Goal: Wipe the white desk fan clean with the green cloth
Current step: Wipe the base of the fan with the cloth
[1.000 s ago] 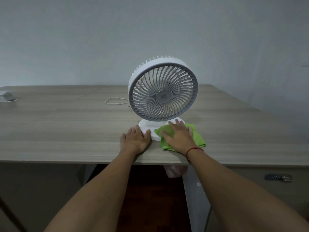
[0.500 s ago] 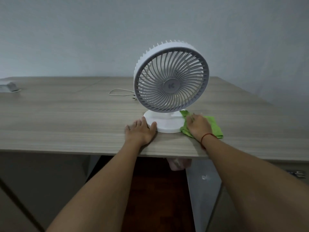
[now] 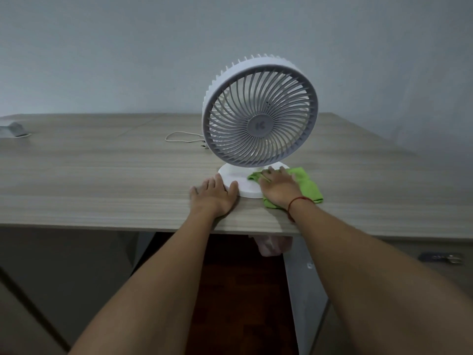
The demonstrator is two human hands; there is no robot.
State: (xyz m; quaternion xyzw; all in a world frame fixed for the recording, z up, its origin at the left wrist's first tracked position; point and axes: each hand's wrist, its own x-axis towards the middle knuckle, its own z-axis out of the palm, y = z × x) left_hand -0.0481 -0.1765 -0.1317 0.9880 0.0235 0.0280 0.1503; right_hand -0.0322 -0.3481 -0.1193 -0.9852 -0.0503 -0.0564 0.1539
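Now the right hand point(image 3: 277, 187) presses flat on the green cloth point(image 3: 305, 184) over the white desk fan point(image 3: 259, 124) base; left hand point(image 3: 213, 197), fingers spread, braces its other side near the table point(image 3: 102, 180) edge. Bare tabletop lies leftward. Hub logo unreadable.

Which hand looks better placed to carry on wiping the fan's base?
The right hand: it lies flat on the green cloth, which overlaps the fan base. The left hand is bare, resting on the table against the base's left edge.
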